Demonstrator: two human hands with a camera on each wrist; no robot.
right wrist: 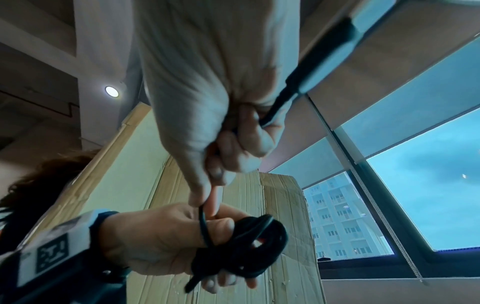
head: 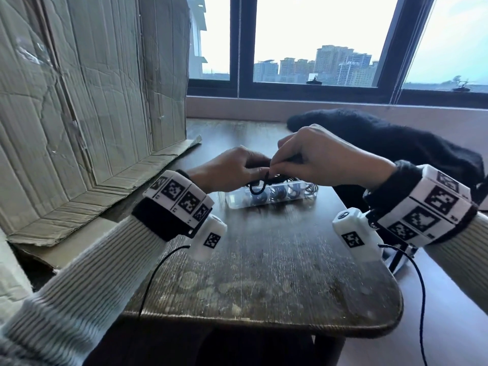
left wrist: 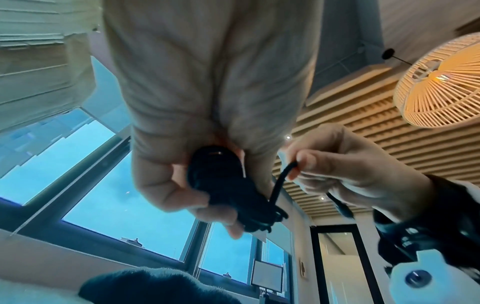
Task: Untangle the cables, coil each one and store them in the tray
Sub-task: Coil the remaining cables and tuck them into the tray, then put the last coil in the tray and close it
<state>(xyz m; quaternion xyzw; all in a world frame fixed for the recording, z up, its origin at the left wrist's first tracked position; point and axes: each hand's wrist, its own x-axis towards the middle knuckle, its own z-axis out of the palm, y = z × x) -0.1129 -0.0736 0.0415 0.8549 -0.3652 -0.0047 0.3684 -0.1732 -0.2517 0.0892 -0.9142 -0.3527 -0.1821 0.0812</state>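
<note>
A: Where is the black cable (right wrist: 241, 244) kept at this moment?

B: It is held above the table (head: 264, 273), just over the clear tray (head: 272, 196), in which coils of other cables are already seen. The bundled loops are gripped by the left hand (head: 232, 170), with its fingers (right wrist: 223, 226) curled round them. The free tail is pinched by the right hand (head: 324, 159) between thumb and forefinger, and more of the tail is clasped in its curled fingers (right wrist: 249, 139).

A: How is the cable judged to handle?

B: It is judged light, thin and limp, though springy enough that the loops could fan open if the grip is eased. Its sheath looks smooth, so slipping is likely under a loose pinch.

A: Where should it be taken hold of?

B: The bundle is best clamped across its middle, where all the loops cross, as is done now. The tail is best pinched close to the bundle, so that a wrap can be drawn snug. The plug end (right wrist: 306, 67) should not be pulled on, since strain at the connector could do damage.
</note>
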